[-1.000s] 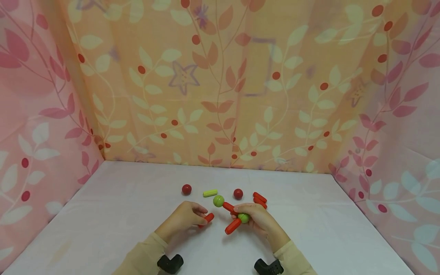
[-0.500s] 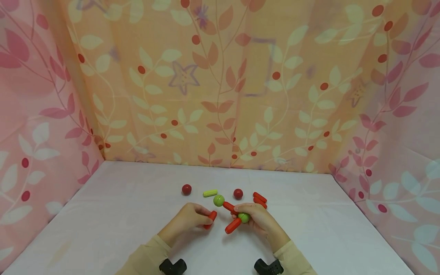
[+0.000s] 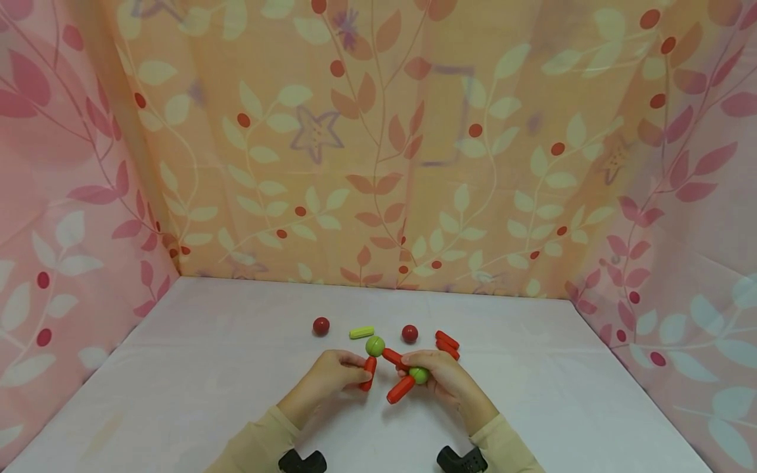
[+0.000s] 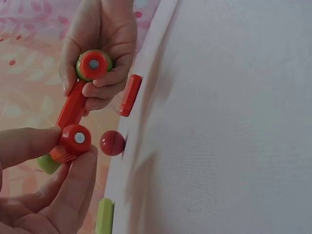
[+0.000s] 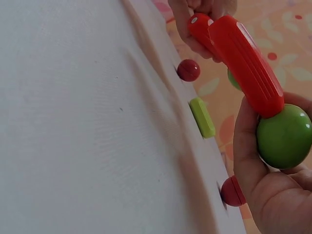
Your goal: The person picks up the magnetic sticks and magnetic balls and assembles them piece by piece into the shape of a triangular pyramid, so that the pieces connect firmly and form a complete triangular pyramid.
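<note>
My left hand (image 3: 332,376) pinches a red magnetic rod (image 3: 369,373) between thumb and fingers. A pale round magnet shows on the rod's end in the left wrist view. My right hand (image 3: 445,376) grips a green ball (image 3: 419,376) that joins two red rods. One of these, the lower red rod (image 3: 401,390), points toward me and left. The other, the upper red rod (image 3: 393,357), runs away to the left and ends at a second green ball (image 3: 375,346). The top of the left hand's rod is right at the underside of this second ball.
Behind the hands on the white table (image 3: 195,368) lie a red ball (image 3: 321,326), a yellow-green rod (image 3: 362,332), another red ball (image 3: 409,334) and two red rods (image 3: 447,340) side by side. Patterned cloth (image 3: 378,197) stands behind and at both sides.
My left hand has moved right with its red rod, turning the rod more upright and bringing its top to the far green ball. My right hand and its pieces have hardly moved.
</note>
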Demonstrator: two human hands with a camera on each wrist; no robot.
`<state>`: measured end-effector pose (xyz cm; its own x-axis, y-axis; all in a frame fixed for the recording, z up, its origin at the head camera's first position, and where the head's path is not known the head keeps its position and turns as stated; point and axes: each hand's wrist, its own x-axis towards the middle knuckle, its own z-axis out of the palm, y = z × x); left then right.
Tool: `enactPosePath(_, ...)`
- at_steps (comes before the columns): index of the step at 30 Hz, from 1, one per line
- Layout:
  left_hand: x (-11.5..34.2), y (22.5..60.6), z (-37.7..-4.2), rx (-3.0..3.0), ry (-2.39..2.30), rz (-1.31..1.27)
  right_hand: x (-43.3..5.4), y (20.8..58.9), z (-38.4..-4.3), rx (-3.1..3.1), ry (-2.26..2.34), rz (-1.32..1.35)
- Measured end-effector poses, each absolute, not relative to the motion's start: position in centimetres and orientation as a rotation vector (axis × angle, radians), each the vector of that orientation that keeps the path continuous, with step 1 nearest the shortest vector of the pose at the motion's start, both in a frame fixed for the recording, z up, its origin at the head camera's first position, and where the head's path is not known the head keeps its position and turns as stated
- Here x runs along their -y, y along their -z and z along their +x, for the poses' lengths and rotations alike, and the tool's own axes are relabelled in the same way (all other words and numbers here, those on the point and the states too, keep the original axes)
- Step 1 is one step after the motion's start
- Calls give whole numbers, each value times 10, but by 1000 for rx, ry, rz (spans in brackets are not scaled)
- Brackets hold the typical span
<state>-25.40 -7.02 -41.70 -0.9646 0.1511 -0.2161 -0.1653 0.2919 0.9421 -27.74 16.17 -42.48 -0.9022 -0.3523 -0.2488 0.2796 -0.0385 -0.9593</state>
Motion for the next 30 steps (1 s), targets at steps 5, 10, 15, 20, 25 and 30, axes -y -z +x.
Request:
enactPosePath(5, 69, 418, -255, -2309, -1719, -26, -161, 425, -277, -1818, 2002, -81)
enactPosePath(10, 69, 419, -255, -2303, -1732, -15, -162, 425, -276, -1829, 1989, -89)
enactPosePath(15, 69, 419, -255, -2295, -1761, 17, -162, 425, -276, -1832, 1983, -79)
enactPosePath(20, 69, 419, -254, -2298, -1762, 29, -162, 426, -276, -1851, 1975, -80)
enactPosePath(25, 69, 419, -254, -2285, -1763, 29, -162, 426, -277, -1868, 1965, -72)
enactPosePath(30, 69, 418, -253, -2273, -1780, 47, -161, 426, -277, -1901, 1942, -59)
